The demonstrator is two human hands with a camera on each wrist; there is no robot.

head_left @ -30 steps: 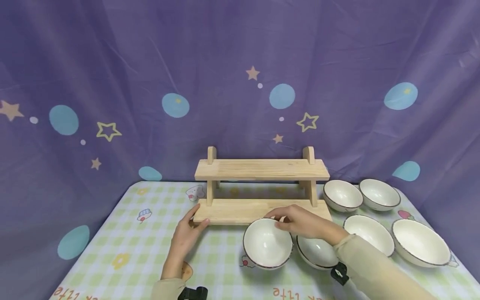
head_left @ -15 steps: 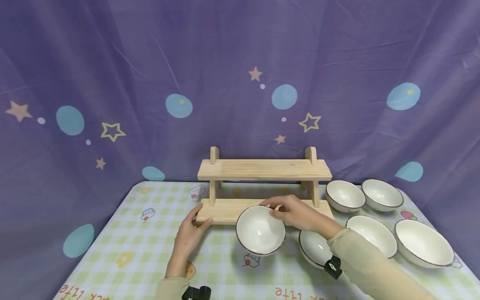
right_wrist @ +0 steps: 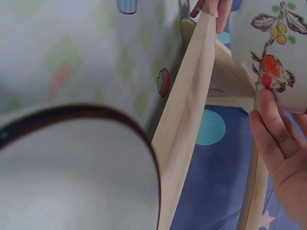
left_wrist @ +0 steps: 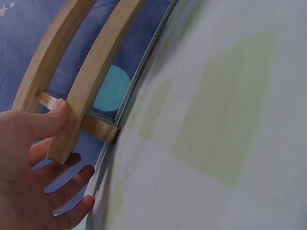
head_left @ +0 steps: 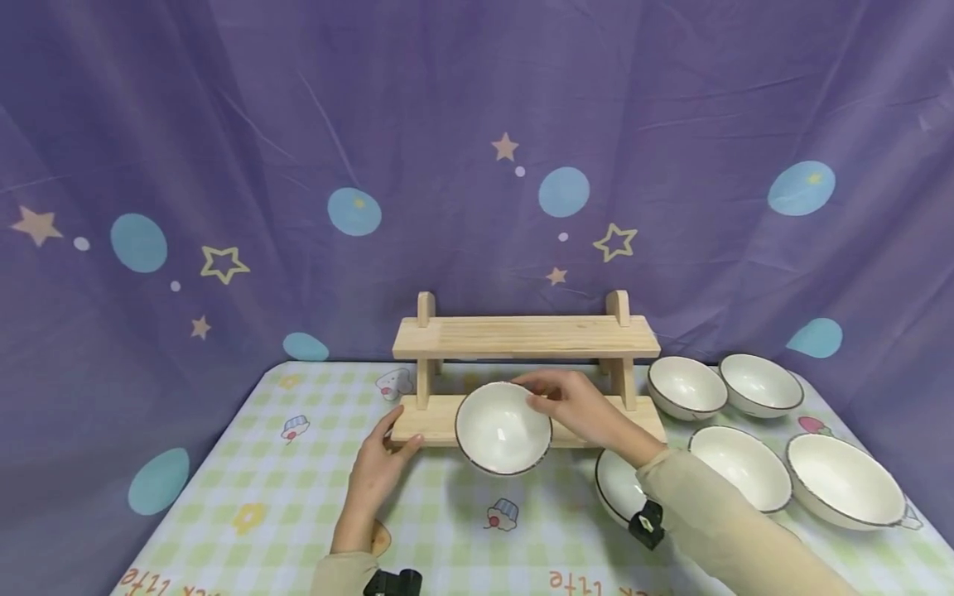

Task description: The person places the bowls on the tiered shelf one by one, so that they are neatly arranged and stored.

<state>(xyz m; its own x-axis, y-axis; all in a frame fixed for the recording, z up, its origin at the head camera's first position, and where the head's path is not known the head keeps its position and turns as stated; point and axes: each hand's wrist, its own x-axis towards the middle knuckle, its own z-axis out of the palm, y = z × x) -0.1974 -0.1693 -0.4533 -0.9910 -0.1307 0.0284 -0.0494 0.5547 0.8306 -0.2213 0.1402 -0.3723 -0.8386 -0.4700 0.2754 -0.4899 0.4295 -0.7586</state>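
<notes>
My right hand (head_left: 577, 407) pinches the rim of a white bowl (head_left: 503, 429) with a dark edge, thumb inside. The bowl tilts its opening toward me and overlaps the lower board of a two-tier wooden shelf (head_left: 525, 337). Fruit and leaf decoration on the outside of the bowl (right_wrist: 244, 45) shows in the right wrist view, with the fingers of the right hand (right_wrist: 290, 163) against it. My left hand (head_left: 373, 473) grips the left end of the lower board, its thumb on one side of the shelf (left_wrist: 91, 76) and fingers on the other in the left wrist view.
Another bowl (head_left: 617, 488) stands on the checked tablecloth (head_left: 440, 546), partly behind my right forearm. To the right stand two smaller bowls (head_left: 686, 389), a medium bowl (head_left: 738, 468) and a larger bowl (head_left: 842, 480). A purple curtain (head_left: 462, 99) hangs behind the shelf.
My right hand has carried the bowl up, away from me and slightly left, from in front of the shelf to over its lower board. The left hand keeps its grip on the shelf.
</notes>
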